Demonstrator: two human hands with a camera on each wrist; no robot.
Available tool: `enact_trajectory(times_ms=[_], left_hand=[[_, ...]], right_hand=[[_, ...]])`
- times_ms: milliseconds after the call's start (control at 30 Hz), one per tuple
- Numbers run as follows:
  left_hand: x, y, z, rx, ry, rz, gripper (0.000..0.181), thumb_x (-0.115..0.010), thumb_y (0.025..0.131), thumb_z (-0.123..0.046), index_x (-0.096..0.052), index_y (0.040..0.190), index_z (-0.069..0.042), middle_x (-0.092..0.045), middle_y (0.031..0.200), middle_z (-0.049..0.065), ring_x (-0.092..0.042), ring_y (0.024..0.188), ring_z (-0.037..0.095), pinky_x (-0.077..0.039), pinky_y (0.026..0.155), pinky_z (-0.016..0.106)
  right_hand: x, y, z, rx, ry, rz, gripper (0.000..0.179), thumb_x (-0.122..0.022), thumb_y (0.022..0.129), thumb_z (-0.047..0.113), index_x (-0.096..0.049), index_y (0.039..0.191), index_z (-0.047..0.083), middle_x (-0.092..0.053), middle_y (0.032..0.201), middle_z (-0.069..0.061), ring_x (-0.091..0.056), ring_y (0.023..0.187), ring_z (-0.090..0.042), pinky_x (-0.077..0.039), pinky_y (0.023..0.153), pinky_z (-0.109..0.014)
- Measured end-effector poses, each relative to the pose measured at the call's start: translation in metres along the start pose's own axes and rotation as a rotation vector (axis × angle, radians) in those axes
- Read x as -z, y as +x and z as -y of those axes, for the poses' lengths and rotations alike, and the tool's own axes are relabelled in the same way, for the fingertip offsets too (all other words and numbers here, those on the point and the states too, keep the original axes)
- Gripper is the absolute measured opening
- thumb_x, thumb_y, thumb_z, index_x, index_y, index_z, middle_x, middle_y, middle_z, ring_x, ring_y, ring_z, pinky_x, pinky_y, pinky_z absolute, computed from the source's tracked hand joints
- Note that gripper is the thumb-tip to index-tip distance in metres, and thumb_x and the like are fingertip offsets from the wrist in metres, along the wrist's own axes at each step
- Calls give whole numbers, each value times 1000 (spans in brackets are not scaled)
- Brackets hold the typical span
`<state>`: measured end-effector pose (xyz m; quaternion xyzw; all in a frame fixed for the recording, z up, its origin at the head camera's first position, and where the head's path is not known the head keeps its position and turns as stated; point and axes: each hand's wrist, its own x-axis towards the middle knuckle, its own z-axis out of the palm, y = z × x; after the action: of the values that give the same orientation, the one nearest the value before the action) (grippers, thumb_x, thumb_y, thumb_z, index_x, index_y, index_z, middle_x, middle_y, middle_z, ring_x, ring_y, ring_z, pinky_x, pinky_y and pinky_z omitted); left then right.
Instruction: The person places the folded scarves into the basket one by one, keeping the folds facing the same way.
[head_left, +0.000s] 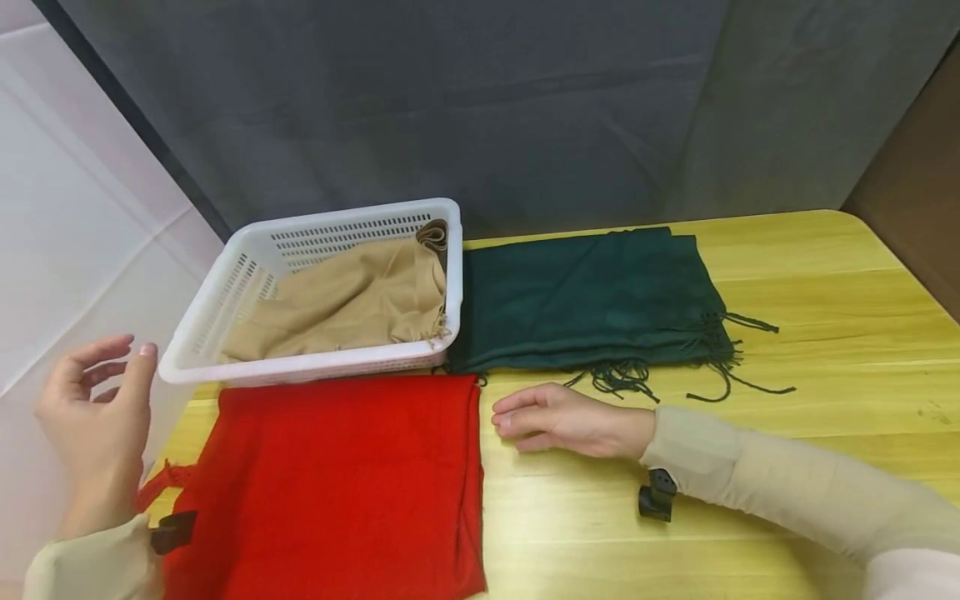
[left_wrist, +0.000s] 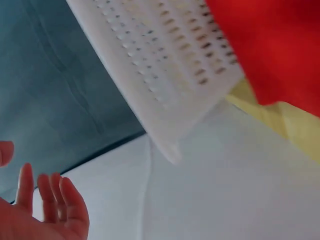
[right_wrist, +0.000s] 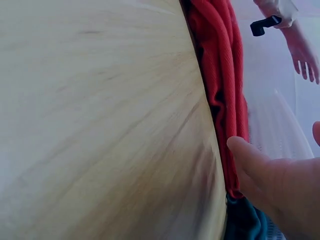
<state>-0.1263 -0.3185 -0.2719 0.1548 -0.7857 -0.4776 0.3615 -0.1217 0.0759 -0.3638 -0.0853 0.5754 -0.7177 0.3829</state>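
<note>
Raised and empty, my left hand [head_left: 97, 408] is at the far left, its fingers gently bent and the thumb well apart from them. It is near the left corner of a white basket [head_left: 300, 367], with a white sheet [head_left: 82, 208] behind it. Inside the basket lies a tan cloth [head_left: 345, 300], wrinkled and covering much of the base, and a rolled brown cloth [head_left: 432, 235], partly hidden, is in the far right corner. On my side of the basket, a folded red cloth [head_left: 337, 475] lies on the yellow wooden table [head_left: 825, 450], some fringe sticking out at its left. Just beside the red cloth's right edge is my right hand [head_left: 573, 421], also empty, fingers extended and only slightly bent; the head view shows a narrow strip of table between fingertips and cloth. Farther right, a folded green cloth [head_left: 585, 300] lies beside the basket, its fringe trailing over the table. Behind everything hangs a grey curtain [head_left: 450, 108].
</note>
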Motion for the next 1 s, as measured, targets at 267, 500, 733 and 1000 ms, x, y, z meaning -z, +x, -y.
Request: enact_trajectory(times_ms=[267,500,733,1000], left_hand=[[21,-14,26,180,162,-33,29,-61,81,-16,-56,108,-25,-31,103,-16,-38,87,-6,-35,79,14],[37,-12,58,327,402,249,62,-54,85,-29,-22,137,-20,-18,124,-3,-35,106,10,-36,79,21],[37,-19,79,188,540,575,70,-47,88,-26,-9,135,10,-17,124,37,-27,107,50,-35,75,42],[30,-30,92,40,688,824,67,-45,89,-28,-18,124,22,-28,112,43,-17,105,57,-22,79,61]], right_hand=[[-6,3,1,-18,-33,39,52,-52,87,8,-30,128,-14,-40,126,-24,-43,113,-32,-33,96,-43],[-9,6,0,-35,-62,46,51,-50,88,8,-29,129,-13,-36,129,-23,-40,115,-30,-31,97,-42],[-11,7,-3,-42,-54,33,53,-50,88,6,-24,130,-14,-34,131,-24,-39,117,-30,-30,98,-42],[-13,10,-6,-51,-27,38,54,-49,88,5,-22,131,-13,-32,132,-25,-37,119,-31,-30,98,-42]])
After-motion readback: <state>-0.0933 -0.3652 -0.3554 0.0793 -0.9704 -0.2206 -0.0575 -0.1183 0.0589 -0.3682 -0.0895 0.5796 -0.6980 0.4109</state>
